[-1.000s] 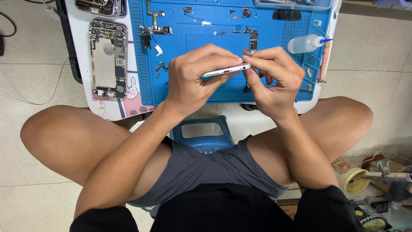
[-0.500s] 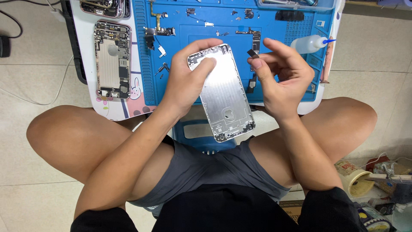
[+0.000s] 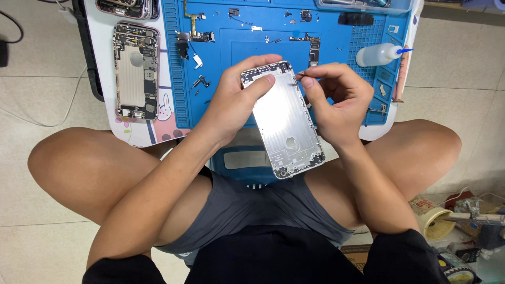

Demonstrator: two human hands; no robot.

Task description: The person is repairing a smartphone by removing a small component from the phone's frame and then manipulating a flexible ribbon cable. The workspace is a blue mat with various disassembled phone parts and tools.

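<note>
My left hand (image 3: 234,102) grips a bare silver phone housing (image 3: 284,123) by its upper left edge, thumb lying across the inner face. The housing is held flat above my lap, inside facing up, in front of the blue work mat (image 3: 273,50). My right hand (image 3: 334,100) is at the housing's upper right corner, its fingertips pinching a tiny dark part against that edge. What the small part is cannot be told.
A gutted phone body (image 3: 135,71) lies on the white board left of the mat. Small screws, flex cables and brackets are scattered on the mat. A clear squeeze bottle with a blue tip (image 3: 380,54) lies at the right. A blue stool (image 3: 247,158) sits under the housing.
The housing was edge-on between both hands a second ago, then turned flat with its inside up. My right hand has closed in on its upper right corner.
</note>
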